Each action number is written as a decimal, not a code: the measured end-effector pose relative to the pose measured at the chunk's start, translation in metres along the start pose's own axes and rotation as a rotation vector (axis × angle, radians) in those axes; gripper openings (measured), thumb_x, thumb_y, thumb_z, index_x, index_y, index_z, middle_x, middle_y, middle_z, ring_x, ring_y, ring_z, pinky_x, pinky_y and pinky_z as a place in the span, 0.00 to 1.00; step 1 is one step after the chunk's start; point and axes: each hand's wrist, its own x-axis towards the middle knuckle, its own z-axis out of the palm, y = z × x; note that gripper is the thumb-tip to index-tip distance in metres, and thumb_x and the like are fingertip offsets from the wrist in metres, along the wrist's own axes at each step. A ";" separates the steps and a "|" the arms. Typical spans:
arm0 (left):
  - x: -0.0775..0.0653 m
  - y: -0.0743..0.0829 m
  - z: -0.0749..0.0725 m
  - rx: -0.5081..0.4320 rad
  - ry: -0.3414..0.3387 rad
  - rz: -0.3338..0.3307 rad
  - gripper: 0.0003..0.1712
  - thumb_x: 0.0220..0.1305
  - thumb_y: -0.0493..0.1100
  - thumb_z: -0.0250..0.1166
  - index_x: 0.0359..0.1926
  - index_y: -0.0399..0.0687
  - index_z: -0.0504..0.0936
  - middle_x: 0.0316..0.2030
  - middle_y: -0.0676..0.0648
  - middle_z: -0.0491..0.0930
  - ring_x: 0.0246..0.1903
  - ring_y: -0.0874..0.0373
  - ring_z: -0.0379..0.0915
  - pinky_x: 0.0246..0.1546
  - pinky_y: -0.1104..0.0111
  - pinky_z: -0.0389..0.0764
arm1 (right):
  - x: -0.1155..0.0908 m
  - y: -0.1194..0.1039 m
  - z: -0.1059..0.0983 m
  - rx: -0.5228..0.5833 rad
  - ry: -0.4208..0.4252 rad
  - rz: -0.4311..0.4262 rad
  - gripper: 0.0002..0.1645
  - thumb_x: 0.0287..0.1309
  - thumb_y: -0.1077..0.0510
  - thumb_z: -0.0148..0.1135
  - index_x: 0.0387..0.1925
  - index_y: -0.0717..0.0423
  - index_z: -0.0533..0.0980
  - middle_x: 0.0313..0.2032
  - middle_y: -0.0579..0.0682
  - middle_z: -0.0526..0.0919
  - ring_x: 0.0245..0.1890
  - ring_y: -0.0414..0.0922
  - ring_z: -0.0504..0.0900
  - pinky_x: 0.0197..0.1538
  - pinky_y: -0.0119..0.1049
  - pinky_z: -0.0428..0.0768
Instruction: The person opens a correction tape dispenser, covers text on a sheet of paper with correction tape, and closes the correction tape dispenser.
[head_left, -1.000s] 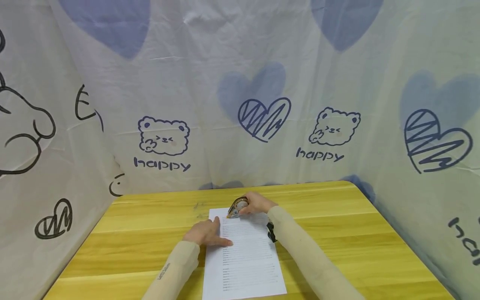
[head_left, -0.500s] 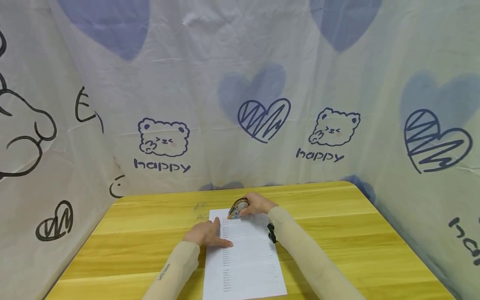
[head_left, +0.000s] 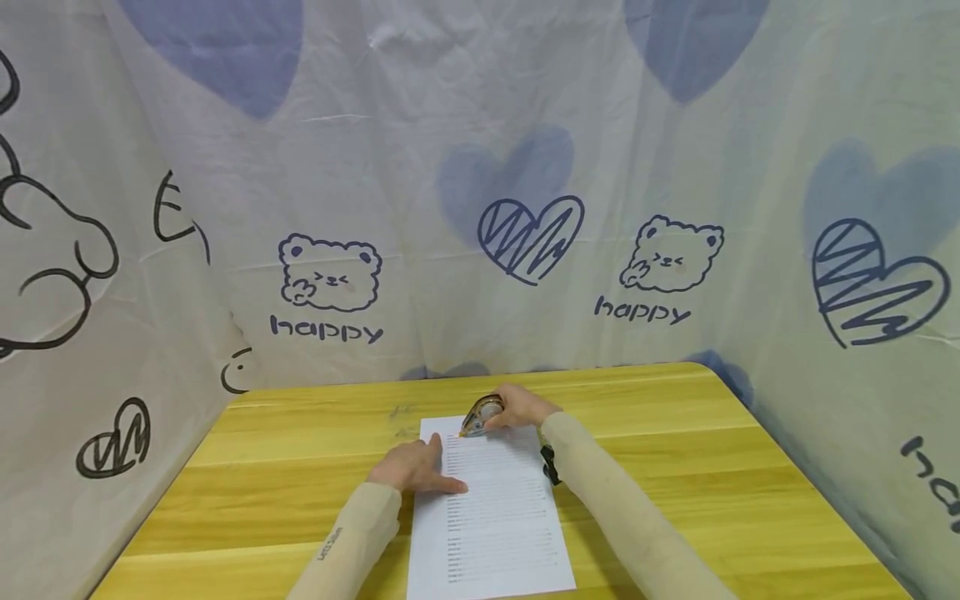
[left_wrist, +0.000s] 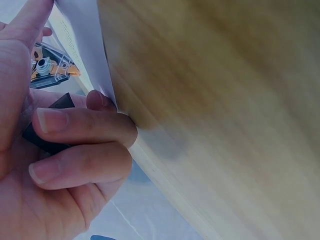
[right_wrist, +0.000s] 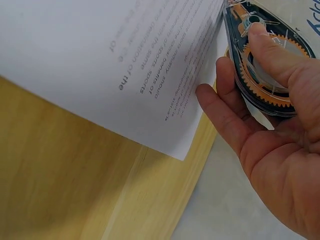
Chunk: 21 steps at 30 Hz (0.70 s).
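Note:
A sheet of printed paper (head_left: 502, 542) lies on the table, its lines of text also visible on the page (right_wrist: 100, 60) in the right wrist view. My right hand (head_left: 522, 407) grips a clear-cased correction tape (head_left: 483, 410) with orange gears (right_wrist: 251, 82), thumb against its side. The tape's orange tip meets the upper left of the text. To the left, my left hand (head_left: 411, 467) presses the page with outstretched index finger and thumb. In the left wrist view its other fingers (left_wrist: 85, 125) curl round a small black piece (left_wrist: 64, 102), mostly hidden, kind unclear.
The yellow wood-grain table (head_left: 675, 467) extends on both sides of the paper. Behind it hangs a white curtain (head_left: 420, 167) printed with hearts and bears, with more curtain on either side. A black device (head_left: 551, 465) sits at the right wrist.
The correction tape in my right hand has slid slightly right along the top text lines. My left hand keeps its place on the paper.

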 end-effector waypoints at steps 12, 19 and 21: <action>0.002 0.001 0.002 0.004 0.012 0.001 0.65 0.45 0.76 0.68 0.73 0.37 0.59 0.61 0.32 0.73 0.58 0.39 0.74 0.57 0.48 0.77 | 0.000 0.003 0.000 0.003 0.003 -0.010 0.07 0.56 0.58 0.71 0.32 0.57 0.81 0.21 0.44 0.78 0.19 0.37 0.67 0.22 0.27 0.66; 0.002 0.000 0.002 0.007 0.017 0.010 0.65 0.46 0.76 0.68 0.73 0.37 0.59 0.61 0.32 0.74 0.58 0.39 0.74 0.57 0.49 0.77 | -0.001 0.002 0.000 0.004 0.016 -0.015 0.08 0.56 0.58 0.72 0.30 0.57 0.80 0.20 0.44 0.78 0.18 0.38 0.67 0.21 0.28 0.66; 0.002 0.000 0.002 0.008 0.018 0.012 0.65 0.46 0.76 0.68 0.73 0.37 0.59 0.61 0.32 0.73 0.58 0.39 0.74 0.57 0.49 0.77 | -0.002 0.002 -0.001 0.004 0.018 -0.014 0.08 0.55 0.58 0.72 0.30 0.58 0.80 0.21 0.45 0.78 0.19 0.38 0.68 0.22 0.28 0.67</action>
